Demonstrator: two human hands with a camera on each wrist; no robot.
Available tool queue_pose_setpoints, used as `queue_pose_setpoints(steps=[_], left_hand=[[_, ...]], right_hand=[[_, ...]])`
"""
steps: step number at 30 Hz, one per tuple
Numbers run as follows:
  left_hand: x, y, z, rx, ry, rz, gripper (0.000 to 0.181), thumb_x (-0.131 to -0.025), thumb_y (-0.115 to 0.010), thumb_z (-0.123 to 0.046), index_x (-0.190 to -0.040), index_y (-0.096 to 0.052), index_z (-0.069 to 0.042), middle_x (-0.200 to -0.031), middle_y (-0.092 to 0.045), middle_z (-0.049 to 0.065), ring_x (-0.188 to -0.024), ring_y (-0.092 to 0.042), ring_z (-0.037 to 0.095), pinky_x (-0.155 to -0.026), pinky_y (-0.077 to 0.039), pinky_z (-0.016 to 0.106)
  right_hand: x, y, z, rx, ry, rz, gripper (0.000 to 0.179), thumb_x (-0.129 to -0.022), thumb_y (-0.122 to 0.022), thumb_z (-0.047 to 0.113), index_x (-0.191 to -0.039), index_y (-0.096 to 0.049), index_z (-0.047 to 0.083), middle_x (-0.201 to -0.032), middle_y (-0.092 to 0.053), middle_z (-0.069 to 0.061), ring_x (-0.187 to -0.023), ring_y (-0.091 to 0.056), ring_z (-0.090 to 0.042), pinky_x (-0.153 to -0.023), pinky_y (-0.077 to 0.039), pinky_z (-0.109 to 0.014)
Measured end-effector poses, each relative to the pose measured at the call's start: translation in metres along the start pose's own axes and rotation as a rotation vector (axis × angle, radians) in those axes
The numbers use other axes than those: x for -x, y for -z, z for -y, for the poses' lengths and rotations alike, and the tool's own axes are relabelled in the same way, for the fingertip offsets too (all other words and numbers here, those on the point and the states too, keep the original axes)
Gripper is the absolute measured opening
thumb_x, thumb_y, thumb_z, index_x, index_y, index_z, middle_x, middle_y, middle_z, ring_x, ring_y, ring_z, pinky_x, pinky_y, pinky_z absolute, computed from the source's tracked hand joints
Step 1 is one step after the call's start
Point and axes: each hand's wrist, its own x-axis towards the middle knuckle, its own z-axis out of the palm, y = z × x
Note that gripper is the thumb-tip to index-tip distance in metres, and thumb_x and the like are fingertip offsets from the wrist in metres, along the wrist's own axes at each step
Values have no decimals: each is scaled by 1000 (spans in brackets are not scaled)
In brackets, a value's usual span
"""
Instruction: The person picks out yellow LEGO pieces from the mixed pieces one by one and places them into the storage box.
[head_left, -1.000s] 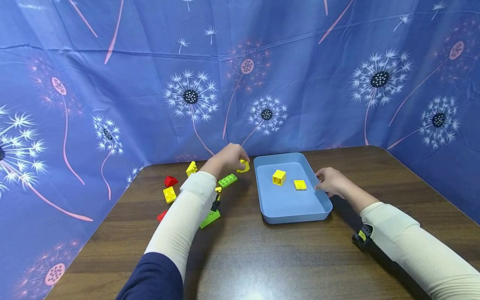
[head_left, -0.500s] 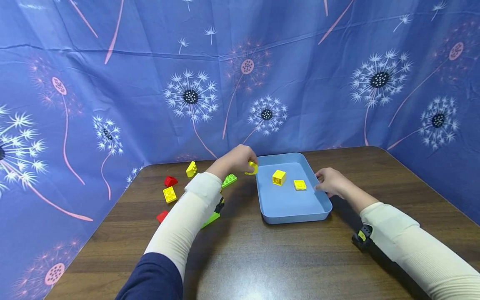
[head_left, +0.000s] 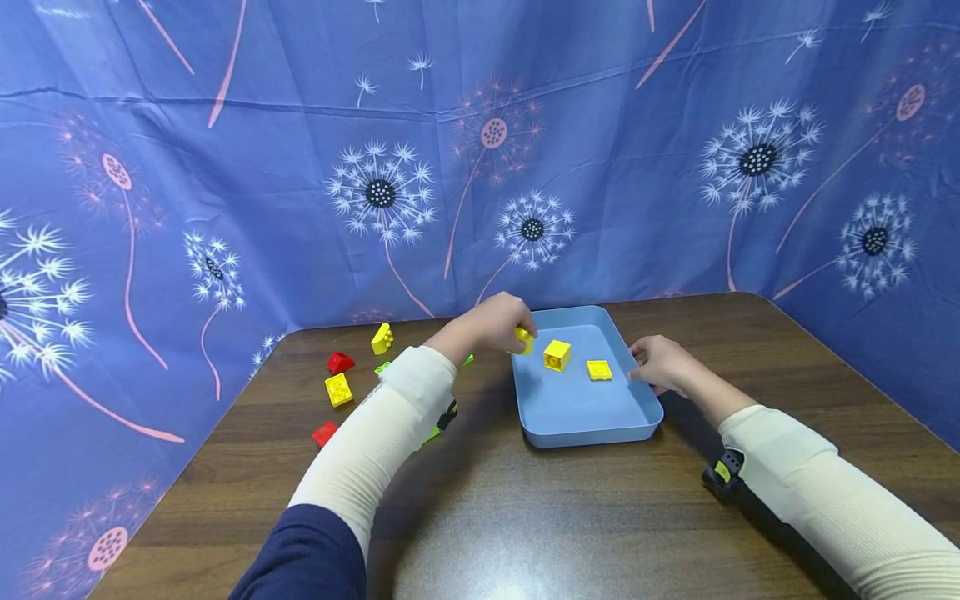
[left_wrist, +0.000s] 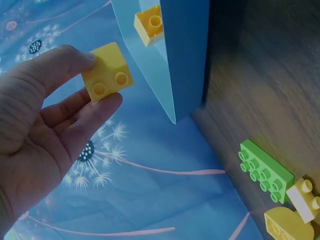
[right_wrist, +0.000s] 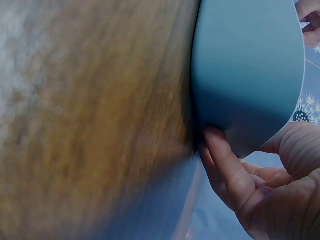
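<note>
Sorting stage at a wood-grained bench (head_left: 480, 517), set before a blue dandelion-patterned cloth (head_left: 615, 179). The left hand (head_left: 504, 323) pinches a yellow studded brick (left_wrist: 107, 72) between thumb and fingers, two studs showing in the left wrist view. The brick is held raised at the far left of the blue tray (head_left: 592, 414); whether it lies wholly inside the rim cannot be told. The right hand (head_left: 662, 363) grasps the tray's right wall, its fingers against the outer face, low down near the bench, and its thumb at the rim.

Contents of the tray: a yellow block (head_left: 557, 357) towards the far left and, to its right and slightly nearer, a flat yellow piece (head_left: 599, 370); the two stand apart.

Outside the tray, on the left of the bench: a yellow sloped piece (head_left: 382, 338) at the far side, a red wedge (head_left: 341, 362) nearer, a yellow square brick (head_left: 339, 390) nearer again, and a red piece (head_left: 326, 433) nearest, partly covered by the left sleeve (head_left: 375, 454). The left wrist view adds a green studded brick (left_wrist: 266, 172), with a small yellow brick (left_wrist: 301, 201) and a rounded yellow piece (left_wrist: 286, 225) close by.

Progress, by judgement: partway. Two yellow pieces are already in the tray; the held brick is not yet set down, and several yellow pieces lie outside, among red and green ones.
</note>
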Motion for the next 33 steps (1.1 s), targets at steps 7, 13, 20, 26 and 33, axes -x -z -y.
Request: queue_pose_setpoints(steps=[7, 13, 20, 26, 33], left_hand=[[-2, -3, -12, -2, -31, 57, 23, -82, -73, -8, -105, -77, -8, -102, -73, 1, -93, -64, 13, -83, -51, 24], [-6, -10, -25, -68, -118, 83, 22, -82, -73, -11, -103, -77, -9, -102, -72, 1, -91, -63, 13, -81, -49, 23], [-6, -11, -48, -68, -229, 110, 20, -84, -70, -7, -104, -74, -7, -101, -71, 1, -90, -62, 13, -81, -48, 23], [-8, -13, -65, -103, -274, 155, 22, -85, -69, -7, -106, -72, -7, -104, -70, 0, -91, -61, 11, -82, -46, 19], [-9, -24, -83, -133, -283, 243, 15, -86, -71, -11, -101, -71, -10, -95, -66, -5, -83, -55, 7, -75, -45, 17]], right_hand=[[0, -1, 2, 1, 3, 2, 52, -88, -64, -3, -131, -41, -20, -117, -53, -36, -99, -62, -43, -66, -58, -44], [0, -1, 1, 4, -1, 2, 52, -88, -65, -3, -130, -41, -20, -117, -53, -36, -99, -62, -43, -66, -58, -44], [1, 0, 2, 5, 0, 0, 52, -87, -65, -3, -130, -41, -19, -117, -53, -36, -99, -62, -43, -65, -58, -44], [1, 1, 2, 10, 6, 4, 52, -88, -65, -2, -130, -41, -20, -118, -52, -36, -101, -61, -44, -66, -58, -44], [1, 0, 1, 7, 13, 1, 52, -88, -64, -3, -130, -40, -20, -120, -51, -37, -103, -61, -46, -65, -58, -43]])
